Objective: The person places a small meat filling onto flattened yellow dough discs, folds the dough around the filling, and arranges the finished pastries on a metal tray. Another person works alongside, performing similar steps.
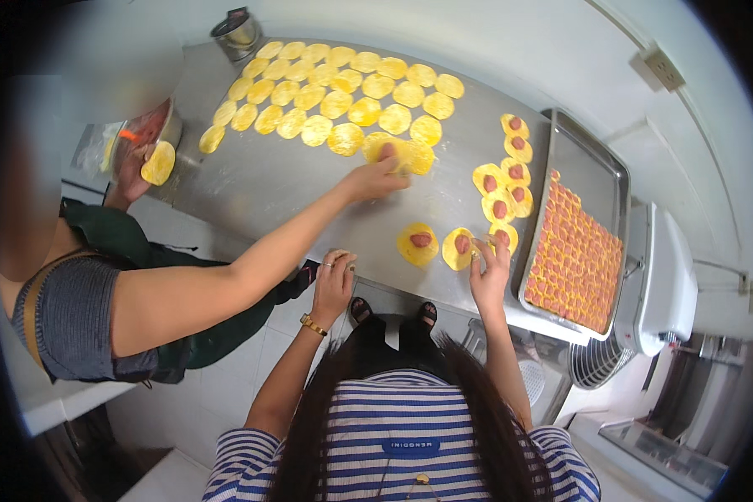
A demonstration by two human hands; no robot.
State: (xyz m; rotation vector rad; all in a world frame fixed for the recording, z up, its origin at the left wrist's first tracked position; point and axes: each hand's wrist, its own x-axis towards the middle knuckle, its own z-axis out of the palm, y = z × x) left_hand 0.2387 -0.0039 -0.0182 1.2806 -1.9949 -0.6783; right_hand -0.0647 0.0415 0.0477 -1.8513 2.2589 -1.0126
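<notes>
My right hand (489, 272) reaches over the table's near edge. Its fingers are apart, with the tips at a yellow dough round (507, 230) topped with pink meat filling. Just left of those fingers lies another filled round (457, 248), and a third filled round (418, 244) lies further left. My left hand (335, 283), with a ring and gold watch, hovers at the table edge with its fingers curled together; nothing shows in it. More filled rounds (499, 205) form a column beside the tray. Rows of bare dough rounds (336, 104) cover the far side.
At left, a co-worker's hand (378, 178) presses meat onto a round; their other hand (130, 174) holds a round by a bowl of meat (172, 125). A metal tray (550, 134) of small filled pieces stands right, beside a white machine (666, 280). A metal pot (236, 35) stands far left.
</notes>
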